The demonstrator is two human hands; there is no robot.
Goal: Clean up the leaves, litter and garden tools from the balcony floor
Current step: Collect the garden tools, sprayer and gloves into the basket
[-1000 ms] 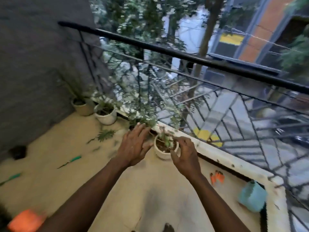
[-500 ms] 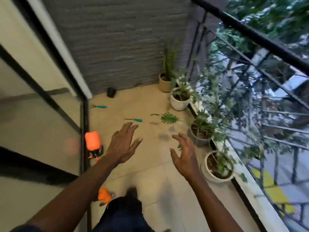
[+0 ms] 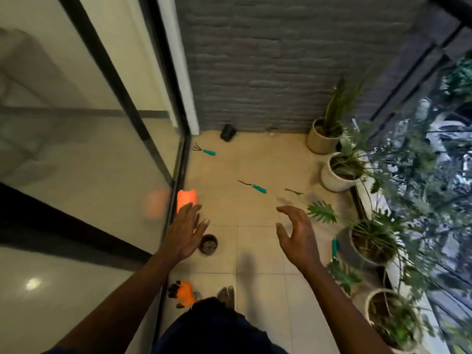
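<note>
The left hand (image 3: pixel 185 231), fingers straight and spread, and the right hand (image 3: pixel 297 236), fingers loosely curved, hang over the tiled floor (image 3: pixel 258 251) holding nothing. Beside the glass door (image 3: pixel 102 175) on the left are an orange container (image 3: pixel 187 198), a small dark pot (image 3: pixel 208 244) and, nearer, an orange glove (image 3: pixel 184 293). Farther off lie a teal-handled rake (image 3: pixel 205 150) and a teal-handled weeder (image 3: pixel 254 187), with a green leaf (image 3: pixel 321 213) and 4 potted plants (image 3: pixel 332 175) at the right.

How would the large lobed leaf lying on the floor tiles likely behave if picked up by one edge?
The lobed leaf looks thin and deeply cut, so it would probably droop rather than stay stiff. Lying flat on the smooth floor tiles, it is likely light and may slide when pushed.
</note>
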